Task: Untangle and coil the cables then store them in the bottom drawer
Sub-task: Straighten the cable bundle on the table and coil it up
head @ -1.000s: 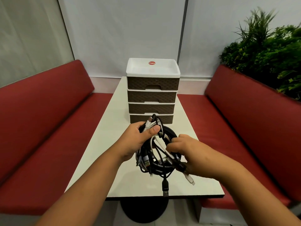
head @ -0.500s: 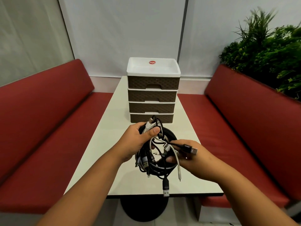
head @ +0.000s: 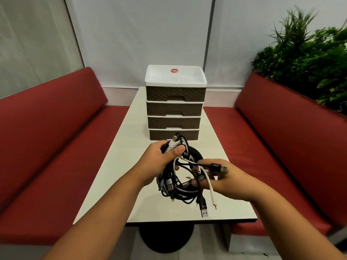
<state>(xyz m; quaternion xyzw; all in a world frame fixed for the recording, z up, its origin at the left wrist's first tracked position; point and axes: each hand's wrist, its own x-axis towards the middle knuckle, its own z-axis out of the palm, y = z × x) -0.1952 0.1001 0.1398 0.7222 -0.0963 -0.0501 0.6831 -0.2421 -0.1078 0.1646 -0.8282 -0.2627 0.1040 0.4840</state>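
A tangled bundle of black and white cables (head: 180,182) hangs above the near half of the white table (head: 120,173). My left hand (head: 159,162) grips the top of the bundle, thumb across it. My right hand (head: 225,179) pinches a black cable with a USB plug (head: 221,168) that sticks out to the right. Loose ends with plugs dangle below. Behind the bundle stands a drawer unit (head: 175,106) with brown fronts and a white top. Its bottom drawer (head: 189,135) is shut and partly hidden by the cables.
Red padded benches (head: 52,132) run along both sides of the table, the right bench (head: 281,132) backed by green plants (head: 308,59). The table stands on a black round base (head: 165,239). A pale wall closes the far end.
My right hand has drawn a black USB plug out of the bundle to the right and turned palm up. The left hand has kept its grip in place.
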